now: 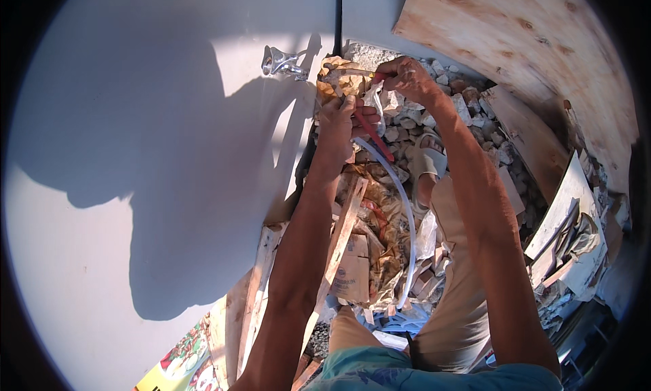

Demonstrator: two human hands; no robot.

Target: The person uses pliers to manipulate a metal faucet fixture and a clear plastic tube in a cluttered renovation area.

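Observation:
My left hand (347, 123) is beside the pale wall, thumb up and fingers partly curled. A long red strip or handle (373, 139) passes across its fingers and slants down to the right; its upper end is hidden. My right hand (405, 79), a little higher and further right, pinches a slim thing with a yellow-and-red end (374, 75). Its thin pale length points left over crumpled brown paper (332, 88). A clear hose (409, 221) curves down from just below my left hand; whether that hand grips it is hidden. A chrome tap (283, 64) juts from the wall, left of both hands.
Stone rubble (475, 110) lies around my sandalled foot (431, 157). A wooden strip (342, 238) leans beside torn paper and a brown carton (351, 269). Large plywood sheets (522, 45) stand at the right. Blue tubing (407, 320) lies near my legs.

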